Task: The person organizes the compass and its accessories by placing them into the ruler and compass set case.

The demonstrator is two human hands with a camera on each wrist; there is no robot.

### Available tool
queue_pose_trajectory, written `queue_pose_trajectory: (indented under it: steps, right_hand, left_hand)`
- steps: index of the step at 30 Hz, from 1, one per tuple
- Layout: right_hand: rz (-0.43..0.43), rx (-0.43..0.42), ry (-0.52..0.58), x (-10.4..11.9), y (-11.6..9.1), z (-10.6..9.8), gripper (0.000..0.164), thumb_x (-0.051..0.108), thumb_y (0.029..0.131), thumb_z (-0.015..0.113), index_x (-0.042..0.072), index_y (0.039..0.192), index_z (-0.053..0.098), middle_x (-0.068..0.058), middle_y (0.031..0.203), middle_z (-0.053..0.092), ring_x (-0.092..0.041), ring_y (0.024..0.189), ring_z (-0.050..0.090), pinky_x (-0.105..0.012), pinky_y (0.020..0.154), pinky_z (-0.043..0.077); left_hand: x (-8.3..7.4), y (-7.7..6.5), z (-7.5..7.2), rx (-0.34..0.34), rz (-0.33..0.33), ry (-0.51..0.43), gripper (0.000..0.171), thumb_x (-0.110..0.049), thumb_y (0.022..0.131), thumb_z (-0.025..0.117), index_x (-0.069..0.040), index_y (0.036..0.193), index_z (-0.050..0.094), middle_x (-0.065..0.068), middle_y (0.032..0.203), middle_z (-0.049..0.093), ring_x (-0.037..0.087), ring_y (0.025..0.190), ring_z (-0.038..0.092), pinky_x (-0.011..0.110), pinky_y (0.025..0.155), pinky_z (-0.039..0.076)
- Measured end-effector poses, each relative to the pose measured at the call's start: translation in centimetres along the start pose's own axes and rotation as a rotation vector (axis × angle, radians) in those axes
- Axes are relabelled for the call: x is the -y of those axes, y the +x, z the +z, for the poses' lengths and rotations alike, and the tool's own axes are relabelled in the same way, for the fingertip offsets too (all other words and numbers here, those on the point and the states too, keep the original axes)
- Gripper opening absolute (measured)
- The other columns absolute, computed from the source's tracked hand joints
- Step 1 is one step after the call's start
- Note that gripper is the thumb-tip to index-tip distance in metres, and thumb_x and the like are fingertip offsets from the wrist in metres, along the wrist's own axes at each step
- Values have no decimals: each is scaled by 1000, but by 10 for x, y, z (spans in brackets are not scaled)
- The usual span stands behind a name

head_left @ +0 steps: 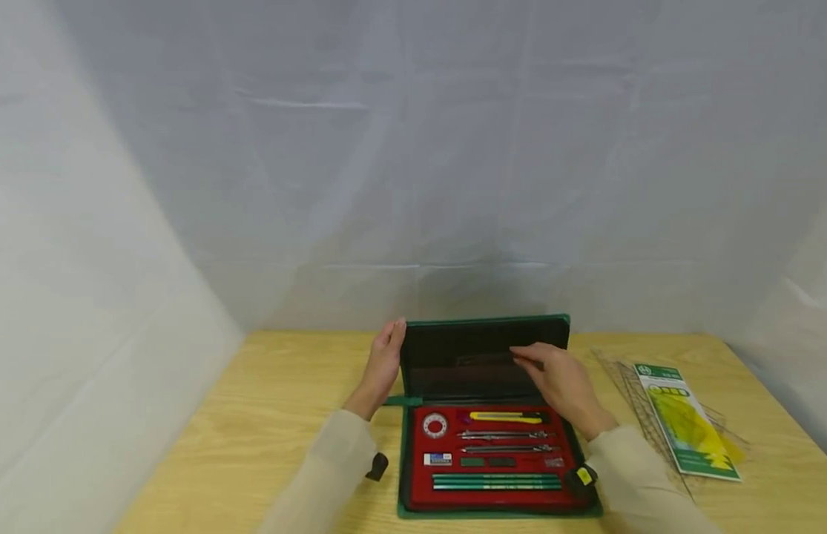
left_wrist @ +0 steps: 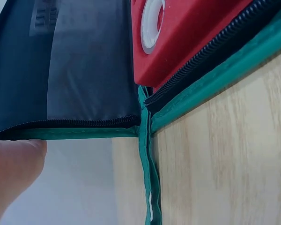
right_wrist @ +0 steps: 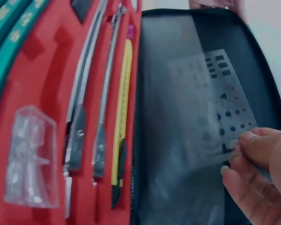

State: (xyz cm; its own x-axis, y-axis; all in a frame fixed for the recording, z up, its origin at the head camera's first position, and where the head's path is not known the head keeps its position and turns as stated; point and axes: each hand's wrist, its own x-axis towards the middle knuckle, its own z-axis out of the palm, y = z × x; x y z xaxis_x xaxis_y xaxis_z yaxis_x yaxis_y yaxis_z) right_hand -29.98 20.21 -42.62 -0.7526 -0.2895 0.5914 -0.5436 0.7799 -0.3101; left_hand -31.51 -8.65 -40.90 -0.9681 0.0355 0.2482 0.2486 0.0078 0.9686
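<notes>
A green zip-up drawing-set case (head_left: pixel 500 513) lies unfolded on the table, its lid (head_left: pixel 466 337) tilted up at the back. My left hand (head_left: pixel 383 363) holds the lid by its left edge; the thumb (left_wrist: pixel 23 161) shows on the zipper border in the left wrist view. Inside the lid is a clear pocket (right_wrist: pixel 164 187). Between thumb and fingertips, my right hand (head_left: pixel 563 382) pinches a clear stencil template (right_wrist: pixel 227 84) with cut-out shapes. Part of the template is seen through the pocket's film, while its outer part sticks out.
The red tray (head_left: pixel 453 503) holds a yellow utility knife (head_left: pixel 506 417), compasses (head_left: pixel 503 435), green pencils (head_left: pixel 496 482), an eraser (head_left: pixel 437 459) and a white ring (head_left: pixel 435 426). At the right, a green-and-yellow packet (head_left: pixel 687 423) lies over clear rulers (head_left: pixel 630 393) on the wooden table (head_left: pixel 266 415).
</notes>
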Motion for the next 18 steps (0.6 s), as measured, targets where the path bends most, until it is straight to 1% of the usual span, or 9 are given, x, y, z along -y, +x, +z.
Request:
queue_pose_trajectory:
  steps: [2, 3, 6, 7, 9, 11, 14, 18]
  right_hand:
    - [34, 34, 3, -2, -2, 2, 23, 20, 83, 63, 19, 105, 67, -5, 98, 69, -13, 66, 58, -34, 55, 48]
    - [44, 48, -2, -2, -3, 3, 23, 21, 83, 63, 20, 105, 67, -5, 99, 69, -13, 65, 58, -33, 52, 47]
    - [50, 83, -16, -4, -5, 5, 22, 22, 84, 62, 22, 105, 67, -4, 100, 69, -12, 65, 58, -32, 50, 46]
    - [46, 89, -16, -5, -6, 6, 21, 21, 85, 61, 22, 105, 67, -3, 100, 68, -12, 66, 59, -33, 51, 46]
    - [29, 87, -25, -6, -8, 8, 20, 22, 85, 61, 21, 104, 68, 1, 98, 67, -12, 75, 59, -32, 57, 48]
    - [18, 88, -20, -6, -9, 9, 20, 21, 85, 61, 19, 103, 68, 2, 96, 63, -11, 75, 57, -30, 59, 48]
    - [12, 95, -22, -6, -11, 11, 19, 22, 84, 62, 16, 101, 68, 3, 94, 59, -9, 73, 54, -27, 58, 46]
    - [28, 120, -46, -4, -10, 10, 18, 24, 85, 62, 16, 100, 68, 2, 95, 62, -12, 79, 57, -32, 64, 49]
  left_hand:
    - [7, 2, 0, -4, -1, -7, 41, -34, 97, 36, 2, 113, 50, 20, 130, 44, 27, 126, 32, 47, 107, 21]
    - [10, 4, 0, -8, 0, -3, 43, -36, 97, 36, 1, 112, 50, 20, 129, 44, 27, 126, 32, 47, 107, 21]
    - [19, 7, 1, -28, 7, 17, 45, -42, 96, 37, -1, 110, 51, 16, 125, 47, 24, 124, 35, 45, 107, 23]
    - [21, 8, 2, -36, 9, 25, 46, -44, 95, 37, -2, 108, 52, 15, 122, 48, 23, 122, 36, 45, 106, 24]
    - [23, 9, 3, -50, 20, 41, 47, -46, 94, 37, -3, 105, 52, 14, 116, 49, 22, 118, 38, 45, 105, 26]
    - [23, 10, 4, -57, 26, 51, 48, -48, 94, 37, -3, 103, 51, 14, 111, 48, 22, 113, 40, 44, 103, 28]
    - [22, 10, 6, -63, 27, 57, 48, -48, 94, 36, -3, 102, 51, 13, 110, 48, 22, 112, 40, 44, 103, 29]
    - [22, 10, 6, -53, 14, 51, 44, -45, 95, 36, -5, 105, 52, 12, 115, 48, 21, 116, 39, 45, 104, 27]
